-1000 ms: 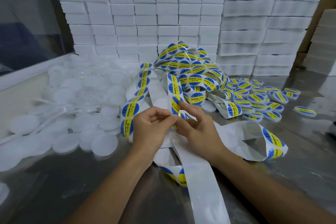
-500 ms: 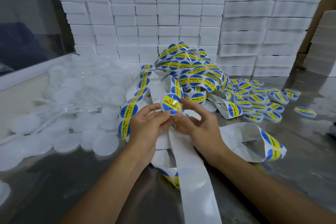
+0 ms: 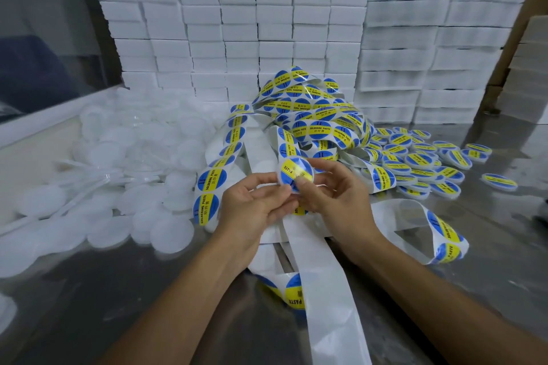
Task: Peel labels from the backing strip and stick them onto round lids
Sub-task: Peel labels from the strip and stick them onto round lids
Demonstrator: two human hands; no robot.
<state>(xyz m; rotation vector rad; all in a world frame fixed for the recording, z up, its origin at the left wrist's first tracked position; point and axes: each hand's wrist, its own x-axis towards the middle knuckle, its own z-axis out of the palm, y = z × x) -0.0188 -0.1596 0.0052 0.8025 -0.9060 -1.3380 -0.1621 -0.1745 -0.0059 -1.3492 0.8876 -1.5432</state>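
Centre of frame: left hand (image 3: 252,207) and right hand (image 3: 335,195) together, fingertips pinching one round blue-and-yellow label (image 3: 295,172) on a lid, held above the white backing strip (image 3: 323,284). Behind, tangled heap of label strip (image 3: 314,115). Left of frame, pile of plain white lids (image 3: 124,181). Right, cluster of labelled lids (image 3: 421,160) on the shiny table (image 3: 89,305). Across the top, stacked white boxes (image 3: 237,24).

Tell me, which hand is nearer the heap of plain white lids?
Left. The left hand sits just beside the plain white lids; the right hand is farther, toward the labelled lids.
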